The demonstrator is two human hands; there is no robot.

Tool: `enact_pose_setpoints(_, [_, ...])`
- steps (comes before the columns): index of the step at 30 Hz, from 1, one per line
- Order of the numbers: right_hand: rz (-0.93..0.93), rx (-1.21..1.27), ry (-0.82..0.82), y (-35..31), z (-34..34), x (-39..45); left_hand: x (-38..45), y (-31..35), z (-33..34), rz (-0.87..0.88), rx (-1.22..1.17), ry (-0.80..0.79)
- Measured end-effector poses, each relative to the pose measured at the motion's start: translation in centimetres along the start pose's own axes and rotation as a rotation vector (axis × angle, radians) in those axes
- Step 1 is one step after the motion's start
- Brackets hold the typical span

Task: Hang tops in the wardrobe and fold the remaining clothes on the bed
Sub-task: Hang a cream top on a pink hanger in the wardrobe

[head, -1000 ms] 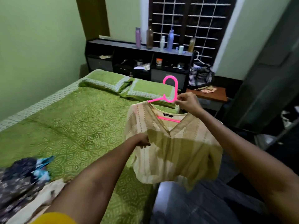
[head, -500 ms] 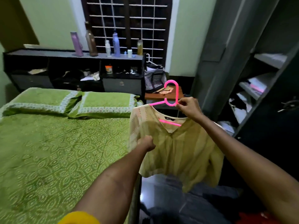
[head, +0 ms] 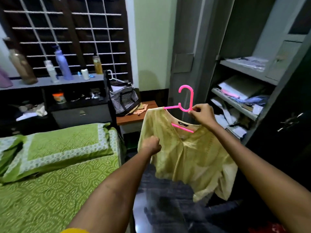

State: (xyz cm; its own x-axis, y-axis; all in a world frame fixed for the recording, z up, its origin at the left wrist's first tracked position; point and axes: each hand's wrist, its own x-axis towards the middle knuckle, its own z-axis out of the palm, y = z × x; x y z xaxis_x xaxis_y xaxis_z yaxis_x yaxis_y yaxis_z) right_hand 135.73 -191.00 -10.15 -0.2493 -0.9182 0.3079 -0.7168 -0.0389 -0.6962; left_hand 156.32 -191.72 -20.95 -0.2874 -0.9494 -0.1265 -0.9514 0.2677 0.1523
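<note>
Pinched between the curled fingers and thumb of the right hand (head: 202, 115) is the neck of a pink hanger (head: 186, 100), just below its hook, while the left hand (head: 151, 145) bunches the fabric of a pale yellow top (head: 190, 157) in a closed fist at the garment's left shoulder. Both hands hold the top in the air, centre frame, clear of the bed and in front of the wardrobe.

At 8 o'clock lies the bed (head: 50, 190), spread with a green patterned sheet, a matching pillow (head: 64, 145) at its head. At 2 to 3 o'clock the wardrobe (head: 244, 73) stands open, its grey shelves stacked with folded cloth and papers; a dark door panel (head: 286, 132) with a metal handle fills the 3 o'clock edge. At 11 o'clock a barred window (head: 67, 31) rises over a dark shelf unit (head: 50, 105) carrying several bottles.

The top hangs from the hanger with its V-neck facing the camera, a black label showing inside the collar and the hanger's lower bar crossing the neck opening. Its hem droops toward 5 o'clock.

At 10 o'clock from the top, a striped bag (head: 123, 100) sits on a small wooden bedside table (head: 131, 116), with a white hanger (head: 112, 77) poking up above the bag.
</note>
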Motion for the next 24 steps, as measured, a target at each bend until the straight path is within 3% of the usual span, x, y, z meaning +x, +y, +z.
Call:
enact_pose_setpoints(14, [0.24,-0.057,0.185,6.0,0.8,17.7,24.2,1.5,-5.4,0.231,0.065,-0.038])
enact_pose_setpoints(24, [0.411,-0.274,0.326,8.4,-1.2,24.2,38.7,7.5,-3.9,0.396,0.002,-0.605])
